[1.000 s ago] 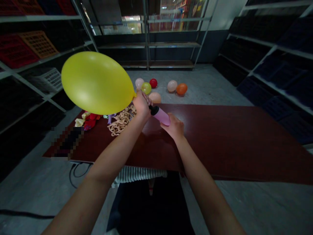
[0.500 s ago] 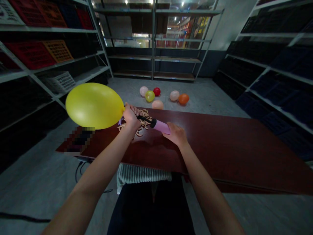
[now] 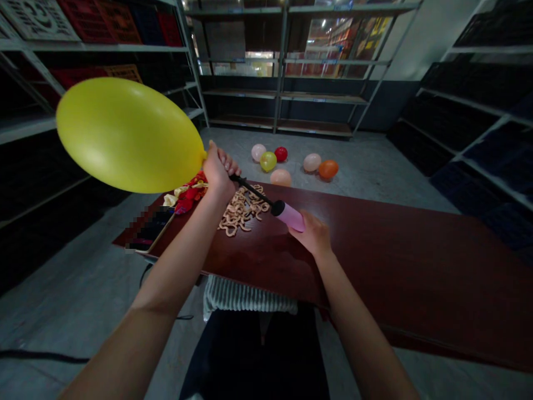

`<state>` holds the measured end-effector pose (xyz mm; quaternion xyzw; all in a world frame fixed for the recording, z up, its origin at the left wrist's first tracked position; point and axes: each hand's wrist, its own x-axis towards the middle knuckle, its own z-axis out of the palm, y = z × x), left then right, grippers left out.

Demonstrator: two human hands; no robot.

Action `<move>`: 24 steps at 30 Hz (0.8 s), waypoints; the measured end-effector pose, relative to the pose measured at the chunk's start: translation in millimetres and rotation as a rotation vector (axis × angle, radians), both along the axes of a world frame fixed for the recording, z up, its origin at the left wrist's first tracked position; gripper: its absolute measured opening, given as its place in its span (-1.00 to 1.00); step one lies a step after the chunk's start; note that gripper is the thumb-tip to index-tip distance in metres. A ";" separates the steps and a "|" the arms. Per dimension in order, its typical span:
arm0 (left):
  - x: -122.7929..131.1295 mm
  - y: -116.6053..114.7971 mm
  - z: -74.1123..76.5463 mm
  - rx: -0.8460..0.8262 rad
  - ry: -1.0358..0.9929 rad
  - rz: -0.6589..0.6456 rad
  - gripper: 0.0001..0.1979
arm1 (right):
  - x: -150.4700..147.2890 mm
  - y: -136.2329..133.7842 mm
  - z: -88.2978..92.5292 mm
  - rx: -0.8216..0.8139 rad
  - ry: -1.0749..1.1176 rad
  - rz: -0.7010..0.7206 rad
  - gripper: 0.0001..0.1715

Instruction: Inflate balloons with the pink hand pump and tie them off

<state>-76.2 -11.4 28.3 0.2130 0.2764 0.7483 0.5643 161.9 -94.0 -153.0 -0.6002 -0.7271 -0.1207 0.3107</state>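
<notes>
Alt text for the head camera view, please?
A left hand holds an inflated yellow balloon on a pink hand pump held by the right hand over a dark red table; more balloons lie on the floor beyond.

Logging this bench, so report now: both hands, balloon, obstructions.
Left hand closed on yellow balloon neck at black pump shaft. Right hand on pink pump barrel. Pale curled pieces on red table beneath shaft.

"What's in the left hand (image 3: 219,172)?"

"A yellow balloon (image 3: 129,135), pinched at its neck by a black nozzle (image 3: 252,190)."

"And the right hand (image 3: 311,234)?"

"Gripping a pink hand pump (image 3: 290,216) just above a maroon counter (image 3: 416,278)."
</notes>
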 end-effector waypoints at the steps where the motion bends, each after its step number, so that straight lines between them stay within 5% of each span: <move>1: 6.8 5.1 1.7 0.001 0.004 -0.007 -0.46 | 1.4 1.0 -1.3 0.005 0.013 -0.019 -0.56; 6: 48.9 26.9 -0.6 -0.014 0.064 -0.039 -0.45 | 4.4 5.7 -1.3 0.002 0.077 -0.097 -0.59; 15: 140.2 22.3 -53.0 -0.043 0.107 -0.110 -0.45 | 7.4 9.0 1.9 -0.052 0.142 -0.255 -0.58; 19: 134.2 25.6 -60.1 -0.096 0.067 -0.114 -0.47 | 6.6 9.1 3.0 -0.064 0.122 -0.271 -0.58; 24: 94.0 21.2 -70.0 -0.252 -0.008 -0.118 -0.51 | -2.8 5.5 8.0 -0.085 0.004 -0.175 -0.66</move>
